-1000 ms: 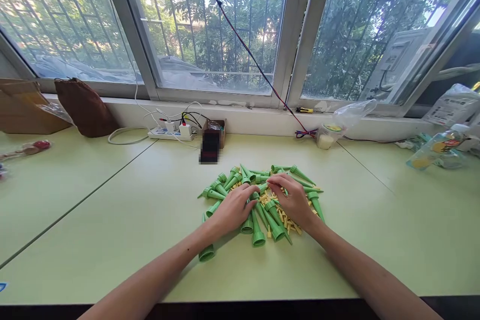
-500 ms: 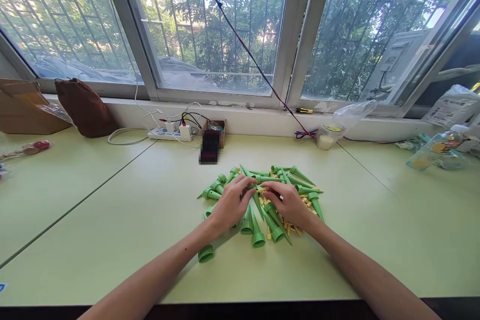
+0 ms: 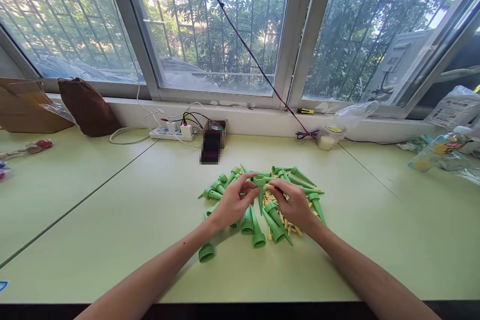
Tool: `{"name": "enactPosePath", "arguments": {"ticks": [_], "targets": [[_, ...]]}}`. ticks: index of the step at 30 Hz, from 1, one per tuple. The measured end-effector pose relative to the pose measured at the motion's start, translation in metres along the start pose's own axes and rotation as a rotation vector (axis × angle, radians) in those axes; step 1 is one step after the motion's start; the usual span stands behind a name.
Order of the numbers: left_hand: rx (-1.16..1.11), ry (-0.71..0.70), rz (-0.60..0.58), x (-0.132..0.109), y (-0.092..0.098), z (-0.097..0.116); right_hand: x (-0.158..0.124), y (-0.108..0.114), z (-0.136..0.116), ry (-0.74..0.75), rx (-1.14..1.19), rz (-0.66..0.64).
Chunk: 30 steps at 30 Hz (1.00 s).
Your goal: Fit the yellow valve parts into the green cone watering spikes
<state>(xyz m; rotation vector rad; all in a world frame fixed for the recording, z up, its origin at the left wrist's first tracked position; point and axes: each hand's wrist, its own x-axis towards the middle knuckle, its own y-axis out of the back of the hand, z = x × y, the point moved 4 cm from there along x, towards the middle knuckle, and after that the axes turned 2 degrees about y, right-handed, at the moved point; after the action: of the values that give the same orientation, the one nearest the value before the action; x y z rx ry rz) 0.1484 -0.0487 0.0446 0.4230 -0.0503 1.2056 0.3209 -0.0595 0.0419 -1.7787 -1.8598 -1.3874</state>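
Note:
My left hand [image 3: 236,200] is closed on a green plastic watering spike [image 3: 259,182], gripped near its wide end. The spike's open mouth faces up and its point is down. Between the thumb and fingers of my right hand [image 3: 294,202] is a small pale yellow plug [image 3: 269,186], close to the spike's right side. Whether the plug touches the spike, I cannot tell. Around and below both hands lie many loose green spikes [image 3: 258,235] and a heap of small yellow plugs [image 3: 287,225], partly covered by my right hand.
A power strip [image 3: 170,133] with cables and a small box [image 3: 221,132] stand along the windowsill. Toward the back right are a plastic cup in a bag [image 3: 328,137] and a bottle [image 3: 442,147]. A brown pouch [image 3: 88,107] leans at the back left.
The green spike in my left hand has been tipped so that its open mouth shows upward. My right hand has shifted slightly right, with the yellow plug at its fingertips.

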Motion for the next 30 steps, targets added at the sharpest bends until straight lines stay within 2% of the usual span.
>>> {"name": "enactPosePath", "arguments": {"ticks": [5, 8, 13, 16, 21, 26, 30], "targets": [[-0.090, -0.013, -0.017, -0.003, -0.004, 0.000, -0.003, -0.004, 0.000, -0.009, 0.005, -0.018], [-0.006, -0.060, 0.019, -0.005, -0.002, 0.000, -0.002, -0.005, -0.004, -0.056, 0.037, -0.051], [0.135, -0.142, 0.076, -0.006, 0.000, 0.002, -0.001, -0.007, -0.007, -0.225, 0.213, -0.126], [0.023, -0.083, 0.044, -0.005, -0.002, 0.000, -0.002, -0.008, -0.005, -0.249, 0.255, -0.122], [-0.287, 0.084, -0.061, -0.003, -0.006, 0.000, -0.001, -0.006, -0.006, -0.196, 0.163, -0.065], [-0.365, 0.191, -0.122, -0.005, -0.006, 0.002, 0.001, -0.006, -0.011, -0.086, 0.049, -0.045], [-0.354, 0.153, -0.124, -0.004, -0.007, -0.002, -0.001, -0.008, -0.007, -0.115, 0.067, -0.038]]}}
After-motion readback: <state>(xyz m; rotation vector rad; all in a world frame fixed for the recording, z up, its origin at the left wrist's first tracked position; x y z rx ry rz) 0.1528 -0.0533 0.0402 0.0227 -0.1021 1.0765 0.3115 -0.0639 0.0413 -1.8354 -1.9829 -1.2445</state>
